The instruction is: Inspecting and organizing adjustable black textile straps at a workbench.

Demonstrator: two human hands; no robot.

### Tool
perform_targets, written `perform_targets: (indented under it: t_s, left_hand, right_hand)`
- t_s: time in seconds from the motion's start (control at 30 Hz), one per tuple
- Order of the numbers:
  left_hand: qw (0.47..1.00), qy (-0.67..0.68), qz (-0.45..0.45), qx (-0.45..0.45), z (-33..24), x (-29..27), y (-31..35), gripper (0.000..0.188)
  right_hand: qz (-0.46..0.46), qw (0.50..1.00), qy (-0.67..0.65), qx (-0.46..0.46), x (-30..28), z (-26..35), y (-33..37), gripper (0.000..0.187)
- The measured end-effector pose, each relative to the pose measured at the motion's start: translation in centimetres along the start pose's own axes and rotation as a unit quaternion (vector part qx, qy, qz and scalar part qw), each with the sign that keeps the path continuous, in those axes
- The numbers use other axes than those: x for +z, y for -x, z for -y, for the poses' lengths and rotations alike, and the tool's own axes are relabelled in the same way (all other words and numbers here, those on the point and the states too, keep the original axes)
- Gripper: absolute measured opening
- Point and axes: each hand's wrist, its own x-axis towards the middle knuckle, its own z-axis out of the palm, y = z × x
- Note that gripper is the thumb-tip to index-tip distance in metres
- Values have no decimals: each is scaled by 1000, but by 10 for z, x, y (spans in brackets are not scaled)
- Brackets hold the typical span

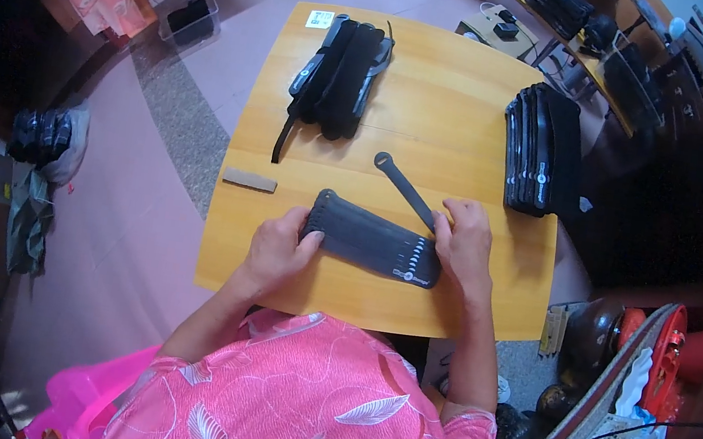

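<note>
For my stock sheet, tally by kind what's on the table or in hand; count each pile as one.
Piles: 2 (left pile, right pile)
Panel: 1
Strap: 1
Strip: 1
Label: 1
Total: 6

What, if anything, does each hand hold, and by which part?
The left hand holds the flat black pouch by its left end; the right hand holds the dark strap by its nearer end.

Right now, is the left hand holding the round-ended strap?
No, the left hand grips the flat black piece, while the right hand has the strap.
</note>
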Motion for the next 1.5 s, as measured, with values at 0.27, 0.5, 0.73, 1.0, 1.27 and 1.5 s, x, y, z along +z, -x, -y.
perform_targets:
  t_s: [0.27,0.5,0.73,1.0,1.27,1.5]
  left_hand:
    - [995,-88,-15,35,3,3,-1,26]
    - [982,-115,-104,108,0,2,3,36]
    - [985,158,-19,60,-15,-14,9,46]
    - [919,353,159,-76,-20,-24,32,12]
    - [955,289,55,-45,3,-16,33,7]
    - [912,371,54,-168,4,-13,26,9]
  right_hand:
    - [88,996,18,15,28,-3,-28,16]
    - [7,1000,11,27,6,-10,-30,12]
    - [162,957,-233,62,-53,51,17,12]
    - [248,937,-244,37,-42,75,61,14]
    - [259,930,-222,137,-48,42,81,14]
    - [179,918,-246,254,-39,26,86,9]
